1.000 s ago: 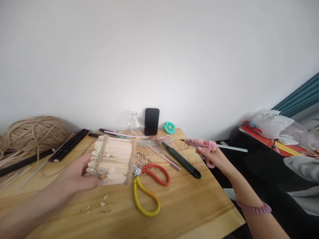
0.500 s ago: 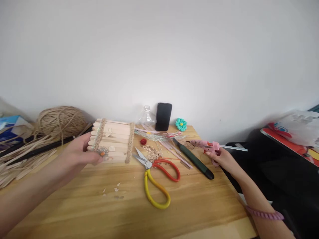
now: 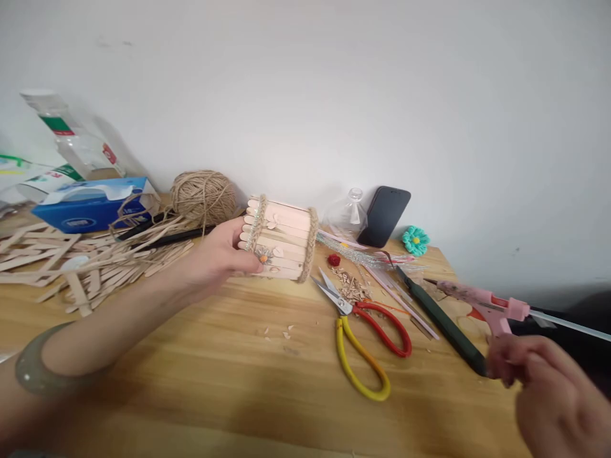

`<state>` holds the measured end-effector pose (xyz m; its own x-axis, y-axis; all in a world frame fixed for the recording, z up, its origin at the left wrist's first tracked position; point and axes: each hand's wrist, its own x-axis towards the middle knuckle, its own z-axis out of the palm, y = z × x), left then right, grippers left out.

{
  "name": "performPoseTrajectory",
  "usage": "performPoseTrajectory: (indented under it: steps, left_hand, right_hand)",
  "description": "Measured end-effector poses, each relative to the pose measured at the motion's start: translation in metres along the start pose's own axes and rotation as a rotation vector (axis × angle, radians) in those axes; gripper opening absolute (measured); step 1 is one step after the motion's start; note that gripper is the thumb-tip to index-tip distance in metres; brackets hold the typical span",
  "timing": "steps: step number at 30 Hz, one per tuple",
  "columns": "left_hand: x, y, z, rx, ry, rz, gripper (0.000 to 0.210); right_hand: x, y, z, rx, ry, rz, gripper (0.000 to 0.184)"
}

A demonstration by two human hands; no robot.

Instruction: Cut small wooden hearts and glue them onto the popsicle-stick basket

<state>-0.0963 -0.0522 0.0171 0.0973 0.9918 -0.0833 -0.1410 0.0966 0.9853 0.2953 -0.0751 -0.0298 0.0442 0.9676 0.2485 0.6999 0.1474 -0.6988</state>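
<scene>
My left hand [image 3: 228, 254] is closed around the left end of a craft-stick holder [image 3: 286, 238] with braided twine bands. A grey flower with an orange centre [image 3: 264, 257] and pale petals decorate its side. At the lower right, my right hand [image 3: 554, 388] is somewhat blurred, its fingers curled with nothing visible in them. Just beyond it, a pink glue gun [image 3: 491, 304] with a glue stick in its back rests by the table's right edge. Scissors [image 3: 344, 307] with red and yellow handles lie partly open between my hands, beside a dark green slim tool [image 3: 443, 324].
Behind stand a twine ball [image 3: 204, 197], a clear bottle [image 3: 353, 213], a leaning phone [image 3: 386, 216] and a teal flower [image 3: 415, 240]. Loose craft sticks [image 3: 109, 273], a blue tissue pack [image 3: 90, 207] and a tilted bottle [image 3: 76, 137] are at left. Wood shavings [image 3: 352, 285] lie near a red flower [image 3: 333, 259].
The view has swung left. My right hand has left the glue gun's handle and drawn back toward me. My left hand keeps hold of the craft-stick holder, now turned slightly.
</scene>
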Motion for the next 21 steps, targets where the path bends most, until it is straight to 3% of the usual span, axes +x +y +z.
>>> performPoseTrajectory:
  steps: [2, 5, 8, 14, 21]
  left_hand:
    - [0.002, -0.003, -0.006, -0.01, 0.0, -0.006, 0.042]
    - [0.005, -0.004, -0.013, -0.029, 0.003, -0.019, 0.044]
    - [0.007, -0.004, -0.019, -0.032, 0.0, -0.037, 0.044]
    - [0.011, -0.007, -0.031, 0.029, -0.08, -0.063, 0.044]
    - [0.014, -0.012, -0.037, 0.029, -0.112, -0.084, 0.044]
  right_hand:
    - [-0.005, -0.04, 0.035, -0.039, 0.003, -0.14, 0.026]
    - [-0.007, -0.084, 0.08, -0.092, -0.282, -0.242, 0.026]
    - [-0.005, -0.105, 0.107, -0.102, -0.416, -0.331, 0.024]
    - [-0.007, -0.118, 0.127, -0.14, -0.52, -0.451, 0.018]
    - [-0.02, -0.122, 0.145, -0.177, -0.601, -0.474, 0.019]
